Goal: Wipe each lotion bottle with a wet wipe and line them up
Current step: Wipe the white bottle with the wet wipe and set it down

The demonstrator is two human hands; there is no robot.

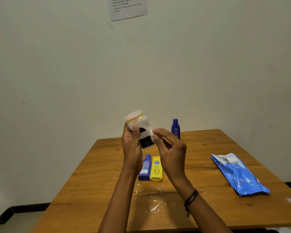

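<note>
A plain off-white wall (57, 64) fills most of the view, with a printed sheet of paper (128, 7) stuck up near the top, and a wooden table (107, 190) is pushed against it, smeared here and there with white streaks.

Going from the left: a white bottle (139, 127) with a dark label and a yellow band under its cap is held up above the table, tilted with the cap toward the upper left. It's gripped by the left hand (132, 147), thumb pressed on the front of the bottle. Right beside it, a bit of white wet wipe (151, 135) is pinched in the fingertips of the right hand (170, 152) and pressed against the bottle's right side. A dark cord bracelet (191, 198) is worn on the right wrist.

Below the hands, two bottles are laid flat on the table side by side and touching: a purple bottle (145, 169) and a yellow bottle (156, 169).

Further right, a dark blue bottle (175, 129) is stood upright near the table's far edge, well apart from the lying pair.

On the right side of the table, a blue wipes pack (238, 175) is laid flat with a white wipe poking out of its opening.
</note>
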